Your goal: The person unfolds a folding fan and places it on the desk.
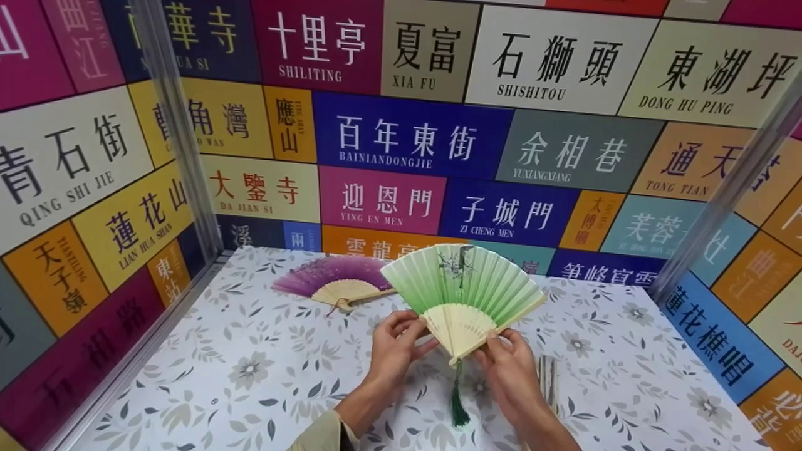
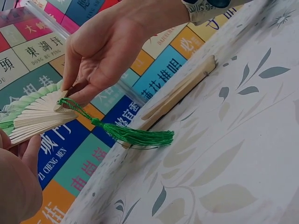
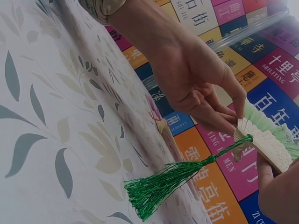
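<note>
A spread folding fan (image 1: 467, 285), green fading to white with a dark branch print and pale ribs, is held upright over the table. My left hand (image 1: 398, 347) pinches its left edge near the ribs between thumb and fingers. On the opposite edge, my right hand (image 1: 510, 363) grips the outer rib. From the pivot at the bottom hangs a dark green tassel (image 1: 460, 404), also seen in the left wrist view as a tassel (image 2: 140, 134) on a looped cord. Both wrist views show the pale ribs fanned between the two hands.
A purple open fan (image 1: 341, 282) lies at the back left of the table (image 1: 250, 401), which has a floral cover. Beside my right forearm lies a folded wooden-ribbed fan (image 2: 180, 88). Colourful lettered panels (image 1: 407, 138) stand behind and on both sides.
</note>
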A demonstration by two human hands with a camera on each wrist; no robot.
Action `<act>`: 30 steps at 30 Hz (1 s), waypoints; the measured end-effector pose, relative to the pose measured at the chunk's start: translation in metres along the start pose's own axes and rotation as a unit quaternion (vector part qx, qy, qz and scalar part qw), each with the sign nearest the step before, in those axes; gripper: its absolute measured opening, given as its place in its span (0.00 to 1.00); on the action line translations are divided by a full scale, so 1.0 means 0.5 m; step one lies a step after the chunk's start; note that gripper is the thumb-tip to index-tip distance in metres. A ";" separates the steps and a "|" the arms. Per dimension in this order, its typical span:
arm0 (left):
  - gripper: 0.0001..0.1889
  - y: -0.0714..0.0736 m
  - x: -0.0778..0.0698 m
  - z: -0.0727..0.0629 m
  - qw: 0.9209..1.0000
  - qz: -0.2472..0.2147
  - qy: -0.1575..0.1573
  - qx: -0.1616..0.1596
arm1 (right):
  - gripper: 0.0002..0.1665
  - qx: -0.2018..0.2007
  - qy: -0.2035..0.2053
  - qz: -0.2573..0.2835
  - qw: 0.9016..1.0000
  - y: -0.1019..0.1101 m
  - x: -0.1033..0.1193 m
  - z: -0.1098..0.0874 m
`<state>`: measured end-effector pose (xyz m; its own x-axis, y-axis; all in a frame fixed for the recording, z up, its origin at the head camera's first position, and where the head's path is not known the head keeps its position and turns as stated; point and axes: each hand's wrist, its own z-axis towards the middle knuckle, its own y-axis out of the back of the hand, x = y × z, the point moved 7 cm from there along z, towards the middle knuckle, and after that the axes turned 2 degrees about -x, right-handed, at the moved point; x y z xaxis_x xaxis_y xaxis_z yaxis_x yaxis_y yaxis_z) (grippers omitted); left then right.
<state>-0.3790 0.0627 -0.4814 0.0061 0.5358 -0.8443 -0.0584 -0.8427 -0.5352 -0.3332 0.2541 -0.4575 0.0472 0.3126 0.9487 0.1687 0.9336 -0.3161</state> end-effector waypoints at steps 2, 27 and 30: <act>0.14 0.000 0.000 0.000 1.000 -0.001 0.000 -0.002 | 0.20 -0.001 -0.002 0.001 1.000 0.000 0.000 0.000; 0.14 0.006 -0.003 -0.003 1.000 0.006 -0.008 -0.024 | 0.23 -0.002 -0.014 0.006 1.000 0.002 0.002 -0.001; 0.15 0.007 -0.003 -0.003 1.000 0.007 -0.005 -0.027 | 0.24 -0.001 -0.015 0.010 1.000 0.001 0.003 0.000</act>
<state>-0.3779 0.0589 -0.4822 -0.0047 0.5246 -0.8513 -0.0039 -0.8514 -0.5246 -0.3328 0.2550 -0.4565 0.0215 0.3369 0.9413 0.1708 0.9265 -0.3354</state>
